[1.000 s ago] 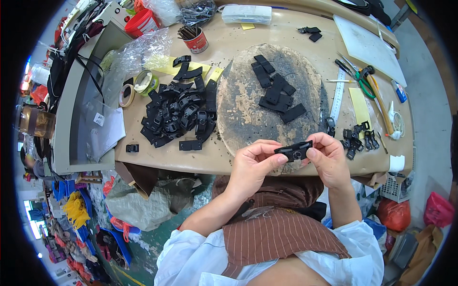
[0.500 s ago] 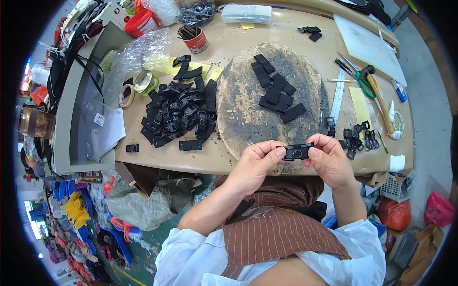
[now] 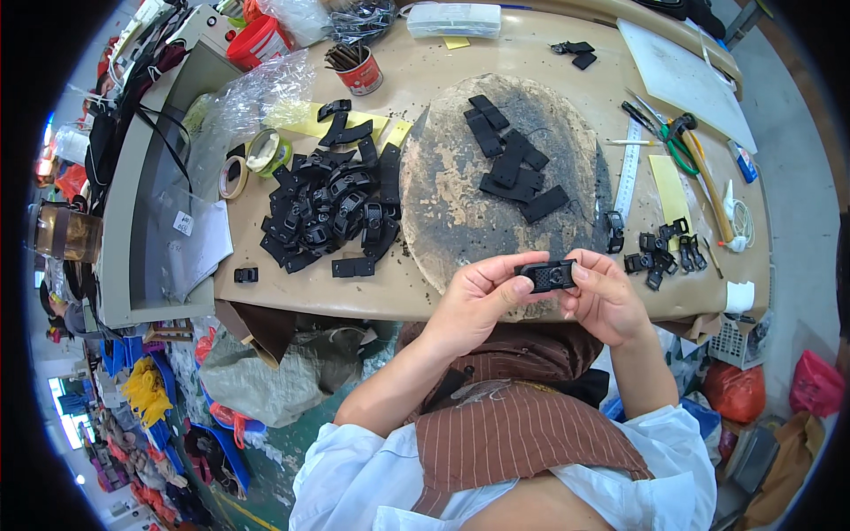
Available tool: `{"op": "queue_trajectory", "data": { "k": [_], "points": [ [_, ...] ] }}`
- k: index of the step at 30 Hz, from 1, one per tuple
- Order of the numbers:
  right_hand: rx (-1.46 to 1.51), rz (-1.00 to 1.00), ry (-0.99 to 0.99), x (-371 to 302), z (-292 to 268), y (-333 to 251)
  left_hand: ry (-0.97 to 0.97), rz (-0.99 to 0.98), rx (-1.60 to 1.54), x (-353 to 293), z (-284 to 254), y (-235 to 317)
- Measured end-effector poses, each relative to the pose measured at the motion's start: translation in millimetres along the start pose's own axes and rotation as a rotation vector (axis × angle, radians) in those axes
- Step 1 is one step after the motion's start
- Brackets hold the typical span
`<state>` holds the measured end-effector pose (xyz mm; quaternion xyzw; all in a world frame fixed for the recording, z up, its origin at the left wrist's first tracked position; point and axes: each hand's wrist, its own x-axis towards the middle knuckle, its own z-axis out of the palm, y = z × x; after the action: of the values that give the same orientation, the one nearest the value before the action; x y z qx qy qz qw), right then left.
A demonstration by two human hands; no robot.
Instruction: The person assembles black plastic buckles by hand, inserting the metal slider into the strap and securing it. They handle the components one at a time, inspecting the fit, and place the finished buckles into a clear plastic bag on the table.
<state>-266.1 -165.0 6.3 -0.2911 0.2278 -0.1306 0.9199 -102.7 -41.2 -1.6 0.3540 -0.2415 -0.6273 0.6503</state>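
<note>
Between my two hands, just above the table's front edge, is a black buckle on a short black strap piece (image 3: 549,276). My left hand (image 3: 482,299) pinches its left end between thumb and fingers, and my right hand (image 3: 606,296) grips the right end. Several flat black strap pieces (image 3: 509,164) lie on the round, worn block (image 3: 434,177) beyond my hands. To the left is a heap of black strap pieces with buckles (image 3: 332,208). Loose black buckles (image 3: 655,257) are grouped right of my right hand.
On the right lie a hammer (image 3: 708,186), green-handled scissors (image 3: 680,159), a ruler (image 3: 628,173) and a white board (image 3: 686,84). A red can of dark rods (image 3: 361,78) stands at the back. Left are a tape roll (image 3: 233,178) and a grey cabinet side (image 3: 133,239).
The held buckle piece has tilted, turning more of its patterned face up. My right fingers have shifted slightly on its end, and the view has moved a little.
</note>
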Motion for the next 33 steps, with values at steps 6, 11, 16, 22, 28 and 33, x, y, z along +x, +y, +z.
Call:
{"op": "queue_trajectory", "data": {
  "k": [6, 11, 16, 22, 28, 33],
  "points": [
    [0.102, 0.023, 0.013, 2.0, -1.8, 8.0, -0.023, 0.028, 0.020, -4.6, -1.2, 0.2],
    [-0.046, -0.060, 0.027, -1.0, 5.2, 6.7, -0.049, 0.031, 0.071, -9.4, -0.5, 12.1],
    [-0.258, -0.140, 0.027, -5.0, 9.5, 12.1, 0.041, -0.057, 0.139, -11.3, 3.9, 8.0],
    [-0.350, -0.063, -0.004, -9.6, 3.0, 11.5, 0.043, -0.028, 0.228, -17.5, 1.8, 3.3],
    [-0.328, -0.093, 0.009, -4.7, 4.1, 13.0, 0.101, -0.043, 0.221, -15.9, 2.5, 0.6],
    [-0.468, -0.318, -0.045, -6.8, 6.0, 20.1, 0.099, -0.060, 0.171, -18.0, -0.9, 1.3]
  ]
}}
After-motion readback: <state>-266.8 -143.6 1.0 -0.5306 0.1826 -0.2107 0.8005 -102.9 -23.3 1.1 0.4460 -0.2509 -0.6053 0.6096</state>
